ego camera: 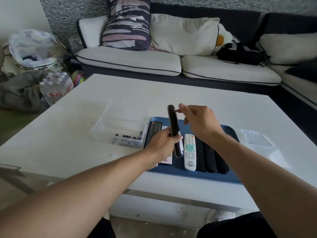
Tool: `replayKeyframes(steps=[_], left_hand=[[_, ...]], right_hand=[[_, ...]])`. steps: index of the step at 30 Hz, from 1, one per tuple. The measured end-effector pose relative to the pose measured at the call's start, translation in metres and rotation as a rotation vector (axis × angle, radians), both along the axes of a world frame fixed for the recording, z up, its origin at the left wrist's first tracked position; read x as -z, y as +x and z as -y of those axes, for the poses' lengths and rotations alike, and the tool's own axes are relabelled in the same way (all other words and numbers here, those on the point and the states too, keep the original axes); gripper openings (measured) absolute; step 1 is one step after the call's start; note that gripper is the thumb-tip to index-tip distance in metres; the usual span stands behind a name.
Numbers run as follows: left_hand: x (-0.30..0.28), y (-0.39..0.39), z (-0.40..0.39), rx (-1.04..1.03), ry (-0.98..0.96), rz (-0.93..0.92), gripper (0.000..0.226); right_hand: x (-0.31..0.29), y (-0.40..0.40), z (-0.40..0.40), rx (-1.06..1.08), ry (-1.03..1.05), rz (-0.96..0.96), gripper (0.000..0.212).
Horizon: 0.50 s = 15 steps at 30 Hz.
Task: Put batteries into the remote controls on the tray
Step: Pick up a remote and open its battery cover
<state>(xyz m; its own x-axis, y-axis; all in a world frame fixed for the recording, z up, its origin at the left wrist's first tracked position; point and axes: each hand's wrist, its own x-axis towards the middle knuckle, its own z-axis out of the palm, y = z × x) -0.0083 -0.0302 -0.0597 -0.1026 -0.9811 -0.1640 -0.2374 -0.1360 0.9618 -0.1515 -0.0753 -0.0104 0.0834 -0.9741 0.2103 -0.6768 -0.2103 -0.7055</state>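
Clear plastic box (120, 127): it is set on the white desk (171, 97) just left of the tray, its lid folded back behind it. The small dark cylindrical batteries (127, 140) are gathered in its near right corner, probably so that they can be reached in one short move from the tray.

Left hand (163, 141): it is closed around the lower half of a slim black remote control (173, 129). The remote is held up off the tray, nearly upright and turned edge-on, seemingly so that its back is offered to the other hand.

Right hand (199, 122): it is raised beside the top end of the held remote, thumb and forefinger drawn together close against it. Whether something is pinched there cannot be told, as this part is blurred. It is judged that the battery cover is being worked on.

Blue plastic tray (229, 133): it is placed near the front edge of the desk, under both hands. The other remotes are laid side by side along it: a black one with many buttons (155, 128) at the left, a white one with coloured buttons (189, 152) in the middle, and several black ones (211, 157) to its right, partly under the right wrist.

Clear flat plastic pieces (257, 138): they are laid on the desk to the right of the tray, apart from it.
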Motion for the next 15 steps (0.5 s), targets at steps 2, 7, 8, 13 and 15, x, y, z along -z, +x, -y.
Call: replayKeyframes(steps=[2,7,8,13,15], left_hand=[[-0.004,0.004,0.003,-0.039,0.068,-0.218,0.007],[-0.009,0.02,0.01,-0.061,0.114,-0.43,0.017],[-0.009,0.022,0.01,-0.073,0.128,-0.455,0.021],[-0.012,0.024,0.01,-0.111,0.21,-0.555,0.031],[-0.013,0.023,0.01,-0.102,0.196,-0.54,0.031]], right_hand=[[0.007,-0.003,-0.001,-0.033,-0.008,-0.038,0.027],[0.012,-0.006,-0.006,-0.19,0.003,-0.109,0.005],[0.012,-0.005,-0.007,-0.216,0.0,-0.11,0.006],[0.018,0.001,-0.007,-0.232,-0.065,-0.055,0.014],[0.019,0.004,-0.005,-0.215,-0.095,-0.044,0.016]])
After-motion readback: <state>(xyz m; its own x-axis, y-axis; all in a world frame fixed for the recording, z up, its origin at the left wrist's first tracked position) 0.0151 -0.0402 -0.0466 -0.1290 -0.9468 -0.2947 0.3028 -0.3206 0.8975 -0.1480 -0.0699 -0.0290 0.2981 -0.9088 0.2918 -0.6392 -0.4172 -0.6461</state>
